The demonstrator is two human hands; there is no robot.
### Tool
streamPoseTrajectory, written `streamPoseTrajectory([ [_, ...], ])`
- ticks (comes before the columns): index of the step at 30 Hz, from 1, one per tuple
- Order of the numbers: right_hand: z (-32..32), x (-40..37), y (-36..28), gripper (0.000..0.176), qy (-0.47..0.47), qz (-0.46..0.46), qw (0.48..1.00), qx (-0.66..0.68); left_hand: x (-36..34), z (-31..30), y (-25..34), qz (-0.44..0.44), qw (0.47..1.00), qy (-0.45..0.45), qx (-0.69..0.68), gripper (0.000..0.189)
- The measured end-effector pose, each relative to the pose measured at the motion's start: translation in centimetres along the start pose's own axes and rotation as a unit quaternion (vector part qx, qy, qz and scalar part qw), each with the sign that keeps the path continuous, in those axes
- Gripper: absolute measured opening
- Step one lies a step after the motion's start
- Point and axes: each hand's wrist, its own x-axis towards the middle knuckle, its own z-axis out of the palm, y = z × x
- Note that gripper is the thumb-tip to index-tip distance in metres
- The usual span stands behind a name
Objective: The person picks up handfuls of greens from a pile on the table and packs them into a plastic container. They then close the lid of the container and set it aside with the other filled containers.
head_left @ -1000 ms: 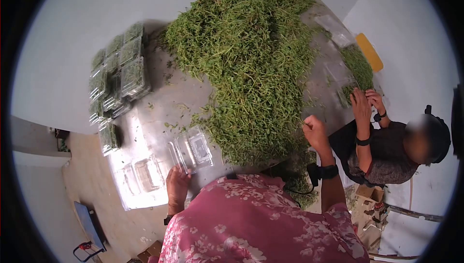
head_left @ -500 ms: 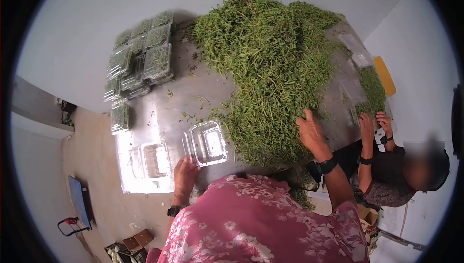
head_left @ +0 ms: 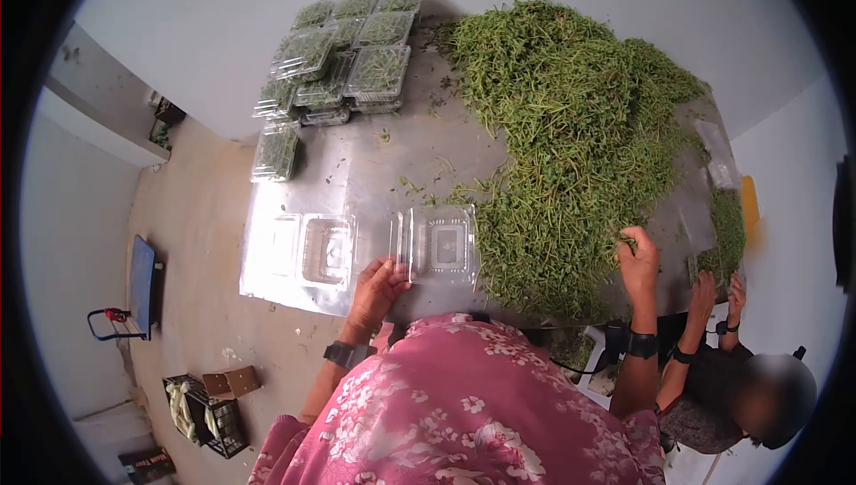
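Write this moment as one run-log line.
left hand: at open clear container | right hand: at edge of greens pile | filled boxes: stacked

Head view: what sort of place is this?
Probably a small packing room for fresh greens: a big loose heap of greens on a metal table, stacked clear boxes filled with greens, and open clear containers nearby.

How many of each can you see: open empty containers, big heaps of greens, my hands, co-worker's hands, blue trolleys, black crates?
Open empty containers: 2
Big heap of greens: 1
Your hands: 2
Co-worker's hands: 2
Blue trolley: 1
Black crate: 1
Total: 9
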Motion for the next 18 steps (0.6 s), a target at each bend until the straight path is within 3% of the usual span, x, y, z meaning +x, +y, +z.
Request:
streamPoseTrajectory([
  [3,0.1,0.2,-5.0,0.016,-0.028,0.021,0.998,0.061,-0.2,0.1,0.3,-0.001,0.999,-0.023,0.033,0.030],
  [12,5.2,-1.4,-17.3,0.029,-0.041,-0.193,0.970,0.143,-0.3,0.8,2.6,0.011,0.994,-0.013,0.107,0.033],
  [14,7.8,-1.4,-19.4,0.029,-0.090,-0.252,0.959,0.095,-0.3,0.5,2.8,0.011,0.993,-0.009,0.113,0.033],
  [16,10.8,-1.7,-18.6,0.026,-0.207,-0.228,0.947,0.087,-0.4,0.2,2.5,0.008,0.993,-0.003,0.117,0.033],
  [18,12.8,-1.8,-17.4,0.023,-0.253,-0.221,0.939,0.074,-0.3,-0.2,2.1,0.002,0.994,-0.001,0.107,0.033],
])
